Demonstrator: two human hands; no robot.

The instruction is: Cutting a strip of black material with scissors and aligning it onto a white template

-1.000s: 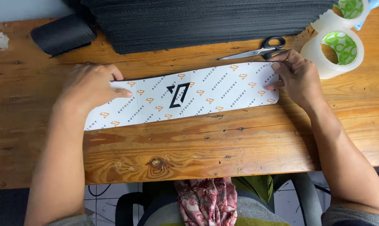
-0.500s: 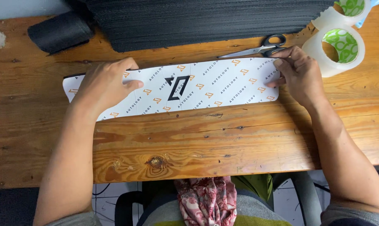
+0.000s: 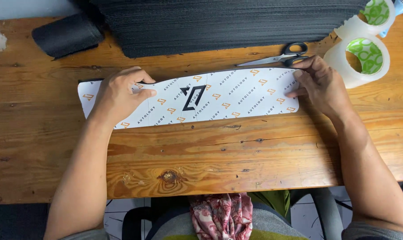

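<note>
Head view showed left hand (image 3: pixel 121 95) and right hand (image 3: pixel 319 84), fingers spread flat, pressing the printed sheet (image 3: pixel 219 95) on the worktop (image 3: pixel 237 155), scissors (image 3: pixel 277 55) untouched.

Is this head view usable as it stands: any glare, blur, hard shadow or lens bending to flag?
Head view: soft, even daylight; the left hand and right hand cast only faint shadows on the white printed strip. Focus is sharp across the wooden table, with no motion blur. The tape rolls show mild sheen, no blown glare. The table's edges bow slightly from the wide lens.
</note>
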